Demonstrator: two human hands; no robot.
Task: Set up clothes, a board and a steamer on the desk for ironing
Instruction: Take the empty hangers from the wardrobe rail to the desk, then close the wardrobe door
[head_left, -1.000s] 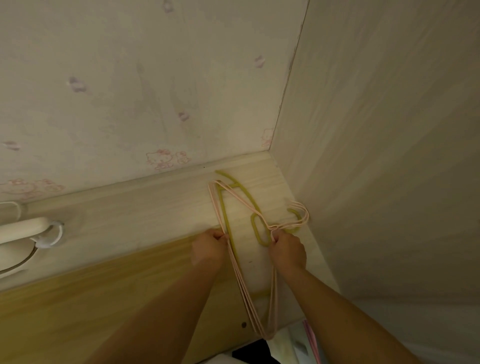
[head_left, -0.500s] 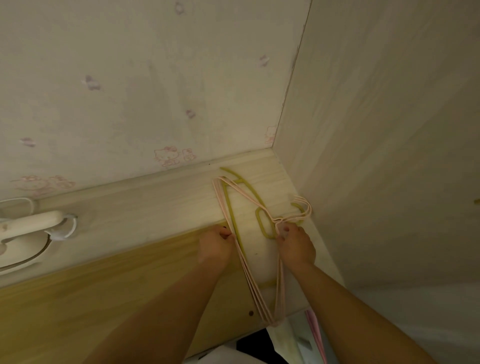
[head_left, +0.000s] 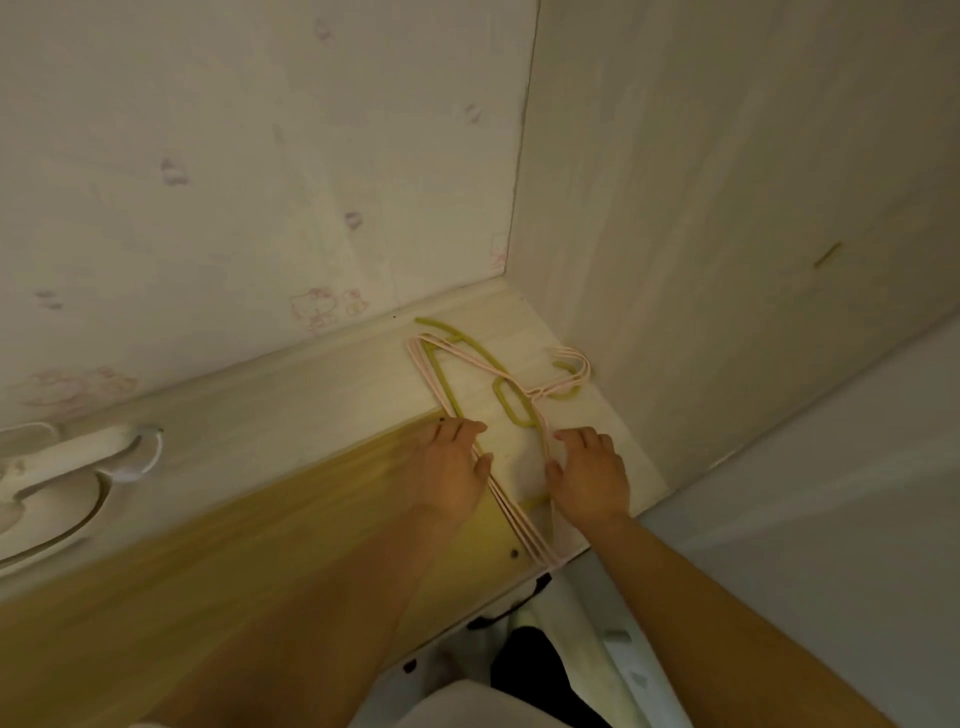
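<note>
Pink hangers (head_left: 519, 512) lay on the desk (head_left: 311, 395). My left hand (head_left: 452, 467) and right hand (head_left: 589, 475) seemed open, flat on them.

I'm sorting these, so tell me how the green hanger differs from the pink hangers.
The green hanger is thick and single; the pink hangers are thin and stacked several together. The green one lies beneath, the pink ones on top. All lie flat on the desk in the corner, hooks toward the side wall.
</note>
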